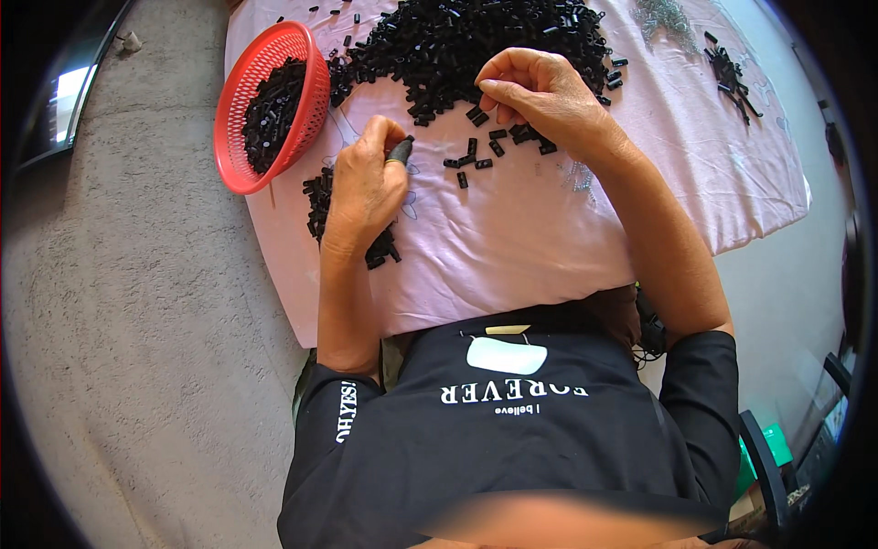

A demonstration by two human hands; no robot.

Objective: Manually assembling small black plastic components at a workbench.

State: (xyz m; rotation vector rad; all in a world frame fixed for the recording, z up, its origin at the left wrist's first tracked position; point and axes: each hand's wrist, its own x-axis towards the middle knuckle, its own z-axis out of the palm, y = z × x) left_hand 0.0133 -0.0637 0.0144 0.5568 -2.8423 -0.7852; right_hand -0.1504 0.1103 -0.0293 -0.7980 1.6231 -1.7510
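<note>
My left hand is closed above the pink cloth, thumb against the fingers. A black cover with a yellow band sits on its thumb. Whatever its fingertips hold is too small to tell apart from the cover. Farther right, my right hand pinches thumb and forefinger together at the edge of a big heap of small black tubular pieces; what lies in that pinch cannot be made out. Several loose black pieces lie between the hands. Another small pile of black pieces is partly hidden beneath my left hand and wrist.
A red plastic basket, tilted, holds more black pieces at the left edge of the cloth-covered table. Thin silvery metal parts lie at the far right, near a bunch of longer black pieces. Grey floor extends left.
</note>
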